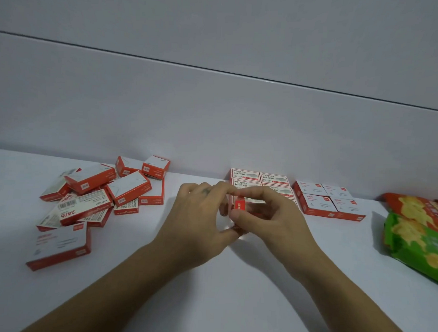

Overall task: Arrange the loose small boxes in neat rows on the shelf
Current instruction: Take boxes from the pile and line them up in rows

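A jumbled pile of small red-and-white boxes [100, 194] lies at the left of the white shelf [208, 289]. Against the back wall stands a neat block of the same boxes [261, 181], and to its right a second tidy group [328, 202]. Both of my hands meet in front of the middle block. My left hand [198, 222] and my right hand [268, 214] pinch one small red box [239, 205] between their fingertips, just above the shelf. Most of that box is hidden by my fingers.
Green and orange snack bags [419, 232] lie at the right edge of the shelf. A pale wall panel [214, 116] closes the back. One larger box [61, 247] sits apart at the front of the loose pile.
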`<state>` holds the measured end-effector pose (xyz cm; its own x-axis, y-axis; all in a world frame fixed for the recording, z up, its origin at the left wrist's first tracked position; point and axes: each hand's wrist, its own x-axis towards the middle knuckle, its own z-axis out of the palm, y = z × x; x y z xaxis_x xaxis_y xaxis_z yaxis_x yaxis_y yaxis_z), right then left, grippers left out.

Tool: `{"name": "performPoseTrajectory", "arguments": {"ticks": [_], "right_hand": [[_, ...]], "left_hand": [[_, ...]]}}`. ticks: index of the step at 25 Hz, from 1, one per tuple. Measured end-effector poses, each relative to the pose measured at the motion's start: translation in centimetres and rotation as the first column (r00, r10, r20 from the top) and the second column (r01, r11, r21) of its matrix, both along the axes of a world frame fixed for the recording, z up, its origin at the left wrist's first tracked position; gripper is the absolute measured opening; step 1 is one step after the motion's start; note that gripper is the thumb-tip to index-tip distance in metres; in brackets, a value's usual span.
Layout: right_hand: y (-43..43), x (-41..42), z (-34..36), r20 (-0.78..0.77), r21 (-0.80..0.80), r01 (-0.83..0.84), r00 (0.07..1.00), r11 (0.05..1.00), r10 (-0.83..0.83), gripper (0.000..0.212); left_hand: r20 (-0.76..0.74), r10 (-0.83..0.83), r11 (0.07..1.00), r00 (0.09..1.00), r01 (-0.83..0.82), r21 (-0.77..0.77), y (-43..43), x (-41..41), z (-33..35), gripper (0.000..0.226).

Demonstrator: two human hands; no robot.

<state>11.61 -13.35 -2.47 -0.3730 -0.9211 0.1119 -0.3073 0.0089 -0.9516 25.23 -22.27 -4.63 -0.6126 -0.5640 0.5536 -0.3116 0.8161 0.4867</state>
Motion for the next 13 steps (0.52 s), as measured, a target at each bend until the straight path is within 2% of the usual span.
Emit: {"name": "performPoseTrajectory", "arguments": {"ticks": [2, 3, 5, 7, 8, 11, 13], "right_hand": [[0.0, -0.8, 0.0, 0.238, -0.018, -0.107, 0.965, 0.994, 0.108, 0.044], [0.0, -1.1, 0.1, 0.372, -0.050, -0.157, 0.914, 0.986, 0.164, 0.049], [-0.1, -1.7, 0.4, 0.545, -0.124, -0.234, 0.796, 0.964, 0.264, 0.048], [-0.1, -2.1, 0.4, 0.566, -0.135, -0.243, 0.776, 0.960, 0.277, 0.033], [-0.2, -2.2, 0.3, 0.534, -0.108, -0.209, 0.812, 0.972, 0.235, 0.030], [-0.2, -2.2, 0.3, 0.408, -0.053, -0.111, 0.905, 0.992, 0.123, 0.035], [-0.1, -2.1, 0.4, 0.368, -0.048, -0.087, 0.925, 0.995, 0.099, 0.027]], "left_hand": [[0.084, -0.012, 0.999, 0.996, 0.009, 0.039, -0.8, 0.2, 0.2, 0.046], [0.094, -0.035, 0.998, 0.995, 0.029, 0.064, -1.1, 0.3, 0.3, 0.043], [0.030, -0.087, 0.977, 0.996, 0.079, 0.197, -1.2, 0.6, 0.6, 0.043], [-0.072, -0.102, 0.919, 0.992, 0.121, 0.375, -1.1, 0.7, 1.1, 0.046], [-0.111, -0.096, 0.896, 0.989, 0.135, 0.424, -1.1, 0.7, 1.1, 0.046], [-0.166, -0.085, 0.861, 0.982, 0.157, 0.483, -1.3, 0.6, 1.3, 0.045], [-0.184, -0.098, 0.835, 0.978, 0.181, 0.519, -1.2, 0.6, 1.3, 0.043]]}}
